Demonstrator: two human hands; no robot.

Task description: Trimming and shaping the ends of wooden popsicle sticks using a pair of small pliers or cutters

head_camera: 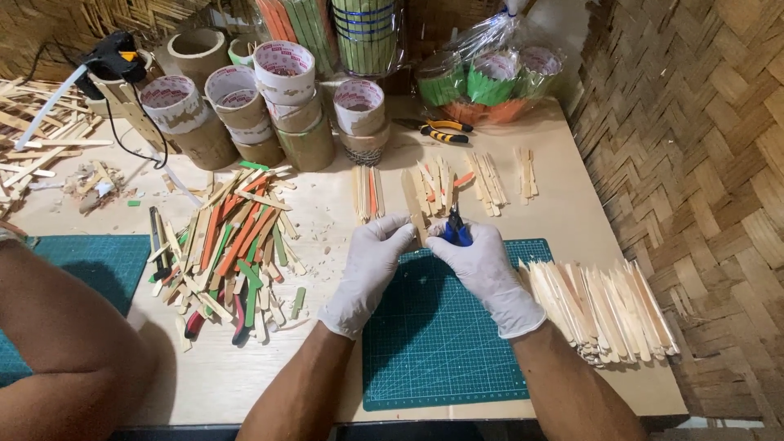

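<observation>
Both gloved hands meet at the far edge of the green cutting mat (441, 343), which serves as the landmark here. The left hand (369, 265) pinches a plain wooden craft stick (413, 208) between thumb and fingertips, fingers drawn in narrow around its near end; the stick points away from the mat toward the far side of the table. The right hand (482, 265) is closed around blue-handled cutting pliers (456, 231), whose dark tip sits just beside the stick, right where the two hands come together. Whether the blades touch the wood cannot be told.

Right of the mat lies a fanned heap of trimmed plain sticks (600, 306), touching the mat's right edge. Beyond the mat's far edge are small sorted rows of stick pieces (457, 186), some plain, a few orange. Left of the mat sprawls a loose pile of coloured and plain sticks (233, 245). Farther beyond the mat stand rolls of tape on cardboard tubes (278, 98), and yellow-and-black pliers (441, 131). Well left of the mat, another person's bare arm (65, 343) rests by a second green mat (98, 265).
</observation>
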